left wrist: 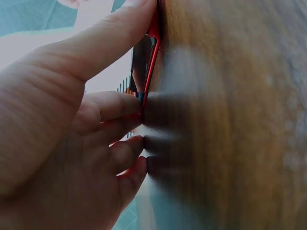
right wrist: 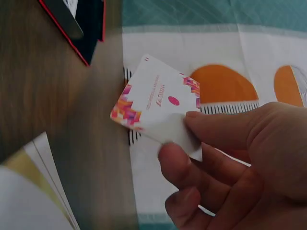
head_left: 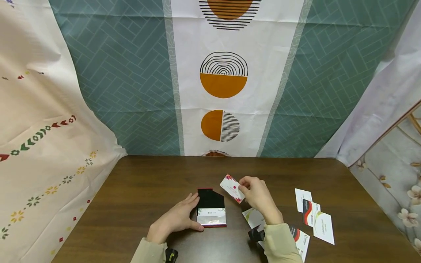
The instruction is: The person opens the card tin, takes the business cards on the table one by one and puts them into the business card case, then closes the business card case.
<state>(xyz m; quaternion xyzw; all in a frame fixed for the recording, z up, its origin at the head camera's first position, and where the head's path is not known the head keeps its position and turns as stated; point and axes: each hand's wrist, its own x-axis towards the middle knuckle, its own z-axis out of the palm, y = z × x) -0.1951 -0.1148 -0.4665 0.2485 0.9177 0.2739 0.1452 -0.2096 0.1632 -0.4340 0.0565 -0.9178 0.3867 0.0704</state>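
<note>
A white business card (head_left: 230,187) with red floral corners is pinched between the thumb and fingers of my right hand (head_left: 260,197), up and to the right of the card case. In the right wrist view the card (right wrist: 156,98) tilts, its printed face showing a pink dot. The flat black card case (head_left: 210,199) with red edges lies open on the table. A white card sits in its lower pocket. My left hand (head_left: 177,218) holds the case at its left side, thumb at the lower corner and fingers along the upper left.
Under my right wrist lie overlapping cards (head_left: 252,218), partly hidden by the arm. Another card (head_left: 300,241) shows beside the right sleeve. Farther right, several cards (head_left: 323,227) overlap on the brown table (head_left: 148,182). A patterned cloth (head_left: 131,91) hangs behind the table's far edge.
</note>
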